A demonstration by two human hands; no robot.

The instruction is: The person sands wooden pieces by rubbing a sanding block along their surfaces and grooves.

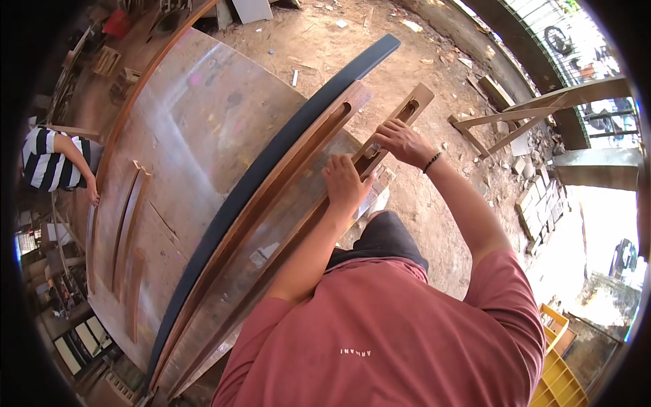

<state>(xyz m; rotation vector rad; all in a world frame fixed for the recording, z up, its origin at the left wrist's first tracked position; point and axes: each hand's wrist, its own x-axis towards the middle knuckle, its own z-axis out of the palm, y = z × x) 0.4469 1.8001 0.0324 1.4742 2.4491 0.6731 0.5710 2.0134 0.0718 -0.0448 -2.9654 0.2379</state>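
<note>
A long wooden beam [315,216] with a slot cut near its far end lies along the edge of the table nearest me. My left hand [344,182] is closed around this beam, fingers over its top and thumb at the side. Farther up the same beam, my right hand [407,144] bends its fingers down at the slot. Whatever sits under those fingertips is too small and covered to make out. Beside it runs a second slotted wooden beam [298,152], and along that lies a dark grey curved strip [271,149].
A large stained tabletop [203,108] bears several thin curved wooden pieces [125,234] on its far side. Another person in a striped shirt [57,159] stands there, a hand at the table's edge. Stacked bricks [542,203], a wooden frame [502,129] and a yellow rack [559,373] stand to the right.
</note>
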